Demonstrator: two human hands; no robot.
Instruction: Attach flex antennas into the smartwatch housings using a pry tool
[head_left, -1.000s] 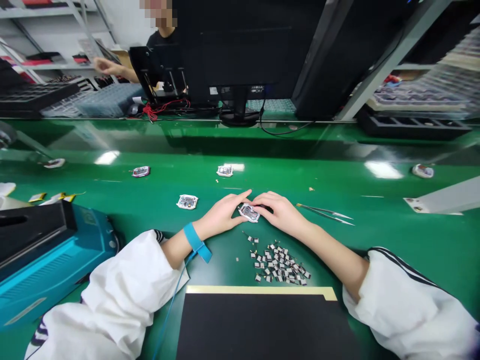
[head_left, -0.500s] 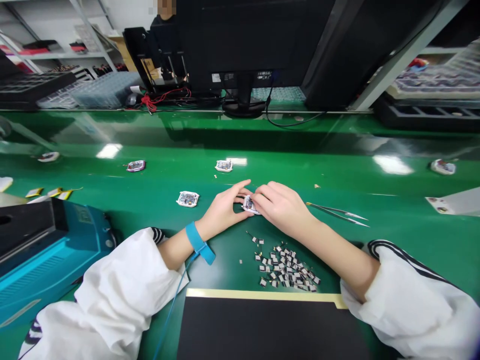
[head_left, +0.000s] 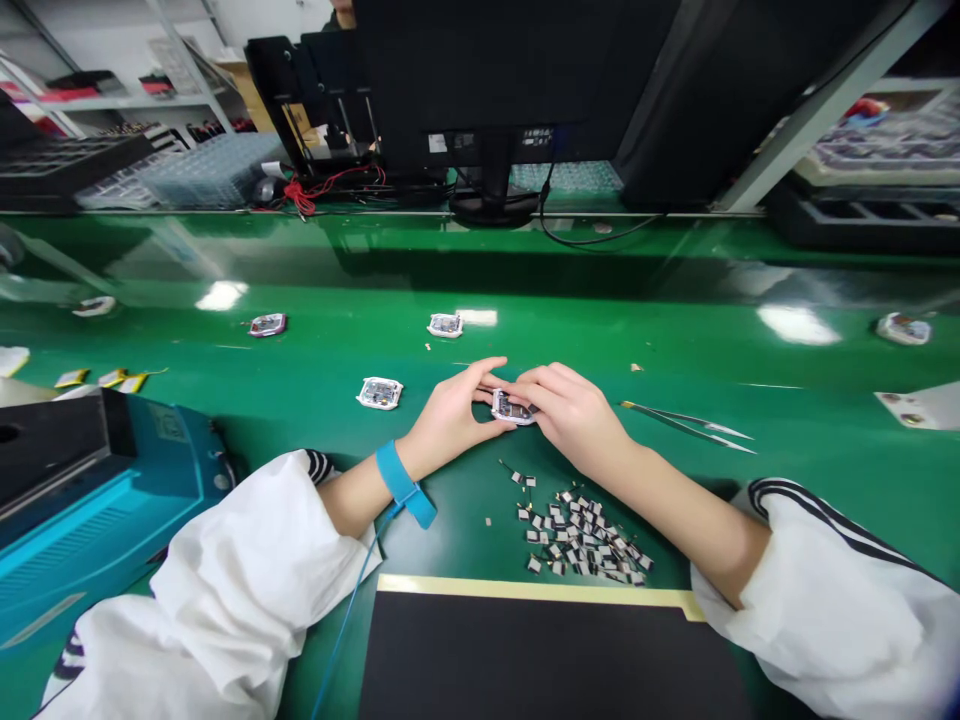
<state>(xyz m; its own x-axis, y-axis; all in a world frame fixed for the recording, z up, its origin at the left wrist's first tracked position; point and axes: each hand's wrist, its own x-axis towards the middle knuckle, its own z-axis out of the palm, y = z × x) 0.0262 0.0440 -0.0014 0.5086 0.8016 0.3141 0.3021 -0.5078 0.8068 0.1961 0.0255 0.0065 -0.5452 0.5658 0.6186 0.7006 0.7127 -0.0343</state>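
Between the thumb and fingers of my left hand [head_left: 448, 420] is a small white watch case [head_left: 504, 410] with a circuit board showing inside. My right hand [head_left: 574, 410] is closed at the case's right side, its fingertips over the edge and upper side. A small dark part [head_left: 532, 408] shows at those fingertips; its kind is too small to tell. Below the hands lies a pile of small silver-and-black components [head_left: 589, 535] with short leads. Tweezers [head_left: 690, 425] rest to the right of my right hand.
Similar open watch cases lie around: one left of my hands [head_left: 379, 393], one farther back [head_left: 445, 325]. A black mat [head_left: 540, 655] with a yellow edge is in front. A teal machine [head_left: 172, 470] stands left; a monitor [head_left: 510, 80] stands behind. A blue cord runs from my left wristband [head_left: 401, 485].
My right fingers have shifted rightward off the case, so more of its board shows, and the small dark part has come into view. The whole view has shifted slightly.
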